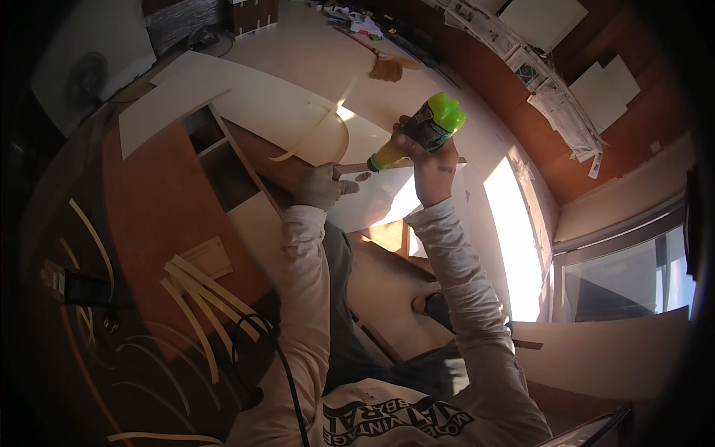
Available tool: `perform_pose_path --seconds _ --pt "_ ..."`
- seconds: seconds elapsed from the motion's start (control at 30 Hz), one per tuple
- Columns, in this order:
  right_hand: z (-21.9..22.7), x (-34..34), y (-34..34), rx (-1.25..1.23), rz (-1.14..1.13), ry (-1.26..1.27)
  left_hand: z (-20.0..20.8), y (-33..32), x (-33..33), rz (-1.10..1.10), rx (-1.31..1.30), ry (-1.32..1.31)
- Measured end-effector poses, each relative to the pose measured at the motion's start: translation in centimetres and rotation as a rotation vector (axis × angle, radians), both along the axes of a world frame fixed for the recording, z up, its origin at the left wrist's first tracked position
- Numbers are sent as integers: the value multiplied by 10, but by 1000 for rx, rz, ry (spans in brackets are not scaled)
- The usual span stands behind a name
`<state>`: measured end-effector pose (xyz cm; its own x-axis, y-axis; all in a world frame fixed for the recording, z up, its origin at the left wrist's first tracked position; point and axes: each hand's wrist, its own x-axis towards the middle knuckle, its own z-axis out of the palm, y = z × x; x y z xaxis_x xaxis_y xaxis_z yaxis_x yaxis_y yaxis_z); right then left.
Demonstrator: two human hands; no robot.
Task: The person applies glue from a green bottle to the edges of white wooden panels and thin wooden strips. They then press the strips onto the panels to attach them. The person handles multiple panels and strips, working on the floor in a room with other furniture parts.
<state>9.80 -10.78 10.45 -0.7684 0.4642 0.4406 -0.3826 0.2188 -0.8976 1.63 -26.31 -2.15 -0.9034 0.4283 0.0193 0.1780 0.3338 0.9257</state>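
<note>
- One yellow-green heat gun [421, 132] sits in the right hand [430, 160]; the grip is wrapped fully round its handle, and the nozzle points left and down toward the edge of a white panel.
- One left hand [322, 186], in a grey glove, presses on that panel edge just beside the nozzle; its grip is narrow, fingers pinched at a thin strip, though I cannot tell exactly how much of it they hold.
- One pale edge-banding strip [319, 127] curls up in a loop from the panel edge, above the gloved hand.
- One large white panel [283, 100] lies under the work, serving as the counter.
- One brush [385, 68] lies further off on the panel.
- Roughly six loose strips [205, 294] lie scattered on the floor to the left.
- One black cord [290, 380] trails down along the left sleeve.
</note>
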Motion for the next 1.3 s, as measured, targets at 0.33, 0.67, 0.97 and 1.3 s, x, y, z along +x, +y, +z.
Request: perform_pose_path --seconds 0.33,0.67,0.97,1.3 --pt "17 2 23 6 -53 -111 27 26 29 4 -27 -21" --pt "25 0 19 -90 -13 -75 23 28 26 -47 68 -50" --pt "8 3 13 11 -45 -97 25 27 25 -52 40 -58" --pt "2 -1 12 11 -41 -102 29 27 28 -57 141 -88"
